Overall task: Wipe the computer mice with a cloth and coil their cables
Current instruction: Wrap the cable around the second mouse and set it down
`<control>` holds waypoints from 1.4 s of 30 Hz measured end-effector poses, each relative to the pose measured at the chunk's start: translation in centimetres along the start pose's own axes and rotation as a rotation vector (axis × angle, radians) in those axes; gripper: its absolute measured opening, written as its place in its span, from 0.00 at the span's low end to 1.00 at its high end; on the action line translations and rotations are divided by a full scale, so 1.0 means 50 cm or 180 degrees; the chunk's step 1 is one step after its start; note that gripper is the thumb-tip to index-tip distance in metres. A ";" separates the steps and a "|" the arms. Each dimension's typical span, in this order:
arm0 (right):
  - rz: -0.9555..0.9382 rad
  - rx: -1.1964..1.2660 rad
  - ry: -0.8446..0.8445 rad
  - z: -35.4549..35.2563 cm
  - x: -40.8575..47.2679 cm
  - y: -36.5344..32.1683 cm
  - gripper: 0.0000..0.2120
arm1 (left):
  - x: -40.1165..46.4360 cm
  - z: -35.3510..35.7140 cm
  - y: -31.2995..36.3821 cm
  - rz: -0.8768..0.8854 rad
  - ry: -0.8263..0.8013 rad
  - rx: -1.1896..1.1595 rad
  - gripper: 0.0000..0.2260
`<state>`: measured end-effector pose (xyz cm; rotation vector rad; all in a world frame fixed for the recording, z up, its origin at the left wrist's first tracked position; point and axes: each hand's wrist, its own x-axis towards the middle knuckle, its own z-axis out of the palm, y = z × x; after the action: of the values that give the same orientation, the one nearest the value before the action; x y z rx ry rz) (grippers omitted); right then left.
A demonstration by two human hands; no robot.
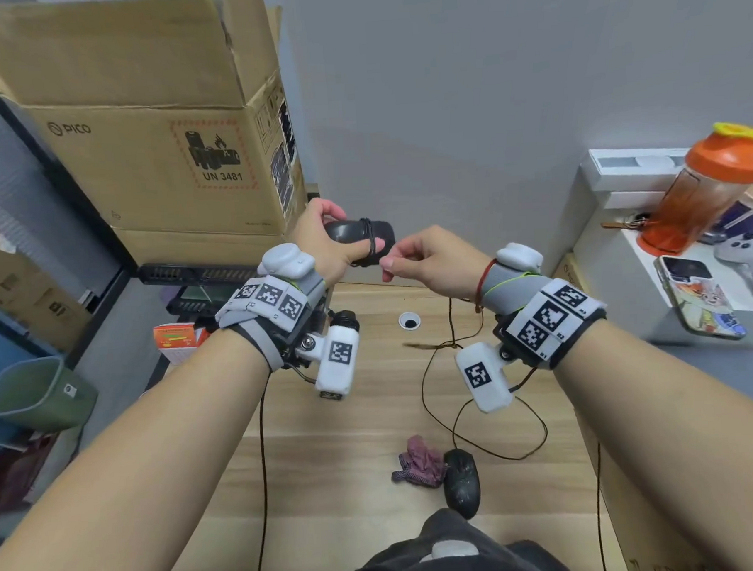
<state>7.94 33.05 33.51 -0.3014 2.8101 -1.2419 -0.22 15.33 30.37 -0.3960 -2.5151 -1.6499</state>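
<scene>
Holding the raised mouse (357,238) in your left hand (321,240), your right hand (425,257) pinches its thin, limp cable (369,234); it slips loose easily, so grip near the wraps. The other mouse (461,482) lies nearer, beside the cloth (417,460).

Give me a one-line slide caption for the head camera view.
Left hand holds a mouse wrapped in its cable; right hand pinches beside it; second mouse and cloth wait on the table.
</scene>
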 end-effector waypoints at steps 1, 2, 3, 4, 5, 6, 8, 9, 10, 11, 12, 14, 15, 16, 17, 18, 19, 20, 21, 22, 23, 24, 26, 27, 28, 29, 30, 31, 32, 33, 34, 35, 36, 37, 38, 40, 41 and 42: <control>-0.0012 0.0008 0.0040 -0.007 0.001 -0.002 0.13 | -0.001 -0.003 -0.002 0.0048 -0.0106 0.0194 0.28; -0.0020 -0.0017 0.0077 -0.014 0.003 -0.003 0.13 | -0.004 -0.005 -0.001 0.0064 -0.0247 0.0333 0.29; -0.0028 -0.0068 0.0109 -0.020 0.005 -0.003 0.12 | -0.007 -0.005 0.002 0.0071 -0.0388 0.0431 0.30; -0.0037 -0.0142 0.0138 -0.026 0.007 -0.003 0.11 | -0.012 -0.005 0.007 0.0091 -0.0508 0.0493 0.30; -0.0046 -0.0234 0.0170 -0.032 0.009 -0.002 0.10 | -0.016 -0.003 0.012 0.0127 -0.0612 0.0518 0.30; -0.0052 -0.0328 0.0207 -0.037 0.012 -0.001 0.09 | -0.018 -0.003 0.017 0.0159 -0.0715 0.0518 0.30; -0.0038 -0.0469 0.0297 -0.048 0.017 0.005 0.07 | -0.020 -0.004 0.023 0.0194 -0.0951 0.0475 0.29; -0.0030 -0.0498 0.0339 -0.054 0.019 0.009 0.06 | -0.019 -0.005 0.025 0.0219 -0.1072 0.0443 0.28; -0.0033 -0.0506 0.0373 -0.058 0.020 0.012 0.06 | -0.019 -0.007 0.028 0.0243 -0.1207 0.0390 0.26; -0.0053 -0.0506 0.0399 -0.063 0.022 0.015 0.07 | -0.019 -0.008 0.032 0.0256 -0.1358 0.0305 0.25; -0.0085 -0.0510 0.0418 -0.065 0.023 0.018 0.07 | -0.021 -0.010 0.037 0.0265 -0.1514 0.0206 0.25; -0.0124 -0.0492 0.0460 -0.071 0.026 0.025 0.09 | -0.025 -0.011 0.043 0.0285 -0.1752 0.0004 0.25; -0.0126 -0.0474 0.0488 -0.073 0.027 0.029 0.10 | -0.027 -0.011 0.045 0.0290 -0.1807 -0.0089 0.25; -0.0112 -0.0462 0.0521 -0.075 0.029 0.033 0.11 | -0.028 -0.011 0.045 0.0285 -0.1837 -0.0177 0.25; -0.0088 -0.0457 0.0554 -0.077 0.031 0.039 0.12 | -0.028 -0.010 0.045 0.0271 -0.1859 -0.0273 0.24; -0.0058 -0.0460 0.0578 -0.078 0.033 0.043 0.12 | -0.030 -0.011 0.044 0.0239 -0.1874 -0.0381 0.25; -0.0015 -0.0456 0.0600 -0.079 0.034 0.048 0.13 | -0.031 -0.010 0.044 0.0188 -0.1890 -0.0510 0.25; 0.0027 -0.0436 0.0616 -0.077 0.035 0.052 0.13 | -0.032 -0.011 0.044 0.0124 -0.1893 -0.0655 0.26; 0.0065 -0.0384 0.0620 -0.076 0.035 0.056 0.12 | -0.034 -0.011 0.044 0.0072 -0.1905 -0.0806 0.26; 0.0086 -0.0309 0.0605 -0.072 0.034 0.060 0.12 | -0.035 -0.010 0.045 0.0037 -0.1932 -0.0952 0.27; 0.0078 -0.0247 0.0581 -0.066 0.033 0.062 0.12 | -0.035 -0.007 0.045 0.0010 -0.1970 -0.1089 0.26; 0.0053 -0.0213 0.0563 -0.060 0.031 0.063 0.13 | -0.035 -0.004 0.047 -0.0023 -0.2013 -0.1218 0.25; 0.0052 -0.0158 0.0560 -0.047 0.029 0.065 0.15 | -0.036 0.002 0.049 -0.0124 -0.2105 -0.1382 0.22; 0.0077 -0.0175 0.0528 -0.043 0.027 0.066 0.14 | -0.036 0.004 0.049 -0.0179 -0.2154 -0.1424 0.21; 0.0079 -0.0254 0.0472 -0.040 0.026 0.067 0.12 | -0.035 0.007 0.049 -0.0219 -0.2187 -0.1458 0.19; 0.0067 -0.0362 0.0412 -0.036 0.025 0.071 0.08 | -0.035 0.010 0.047 -0.0248 -0.2186 -0.1524 0.17; 0.0066 -0.0474 0.0376 -0.033 0.026 0.076 0.04 | -0.034 0.012 0.047 -0.0285 -0.2141 -0.1646 0.13; 0.0095 -0.0559 0.0369 -0.029 0.025 0.081 0.01 | -0.035 0.012 0.048 -0.0344 -0.2067 -0.1830 0.10; 0.0177 -0.0596 0.0376 -0.022 0.024 0.086 0.02 | -0.034 0.011 0.052 -0.0412 -0.1968 -0.2045 0.08; 0.0294 -0.0528 0.0360 -0.017 0.022 0.092 0.03 | -0.032 0.009 0.056 -0.0482 -0.1854 -0.2245 0.08; 0.0425 -0.0360 0.0293 -0.010 0.020 0.100 0.06 | -0.028 0.006 0.060 -0.0546 -0.1723 -0.2398 0.08; 0.0535 -0.0218 0.0182 -0.004 0.018 0.110 0.08 | -0.024 0.003 0.064 -0.0602 -0.1578 -0.2516 0.08; 0.0631 -0.0141 0.0066 0.004 0.016 0.121 0.08 | -0.020 -0.001 0.068 -0.0649 -0.1433 -0.2615 0.08; 0.0740 -0.0099 -0.0016 0.010 0.014 0.135 0.07 | -0.016 -0.005 0.071 -0.0692 -0.1307 -0.2695 0.07; 0.0832 -0.0071 -0.0055 0.017 0.009 0.150 0.06 | -0.014 -0.008 0.074 -0.0733 -0.1194 -0.2741 0.07; 0.0958 0.0027 -0.0009 0.029 0.000 0.175 0.06 | -0.010 -0.013 0.075 -0.0785 -0.0994 -0.2764 0.06; 0.1058 0.0172 0.0017 0.034 -0.005 0.188 0.09 | -0.008 -0.015 0.074 -0.0801 -0.0913 -0.2769 0.06; 0.1190 0.0377 0.0001 0.039 -0.010 0.199 0.10 | -0.005 -0.018 0.072 -0.0812 -0.0846 -0.2771 0.05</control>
<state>7.12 38.28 24.84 0.2207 2.6113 -1.3041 0.98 15.85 33.88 -0.3788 -1.8950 -2.9213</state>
